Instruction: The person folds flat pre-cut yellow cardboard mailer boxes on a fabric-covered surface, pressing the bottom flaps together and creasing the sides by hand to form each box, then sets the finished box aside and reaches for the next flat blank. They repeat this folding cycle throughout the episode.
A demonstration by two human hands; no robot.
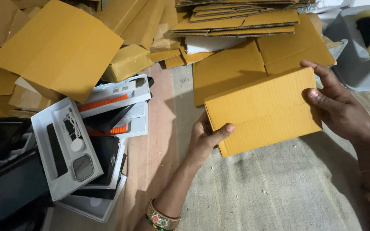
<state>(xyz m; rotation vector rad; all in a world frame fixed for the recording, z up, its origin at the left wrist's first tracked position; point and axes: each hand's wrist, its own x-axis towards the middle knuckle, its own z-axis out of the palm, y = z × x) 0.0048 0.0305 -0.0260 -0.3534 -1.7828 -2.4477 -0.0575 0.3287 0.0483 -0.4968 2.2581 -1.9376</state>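
Observation:
Both hands hold a flat, folded yellow-brown cardboard box (264,112) over the floor. My left hand (206,139) grips its lower left corner, thumb on top. My right hand (332,100) clasps its right edge, fingers curled over the top right corner. A bangle (161,218) circles my left wrist.
A pile of white and black smartwatch boxes (88,141), one open tray showing a watch and strap, lies at the left. Loose cardboard sheets (61,47) and stacked flat cartons (240,21) cover the back. A grey tape dispenser with a tape roll (367,38) sits at the top right.

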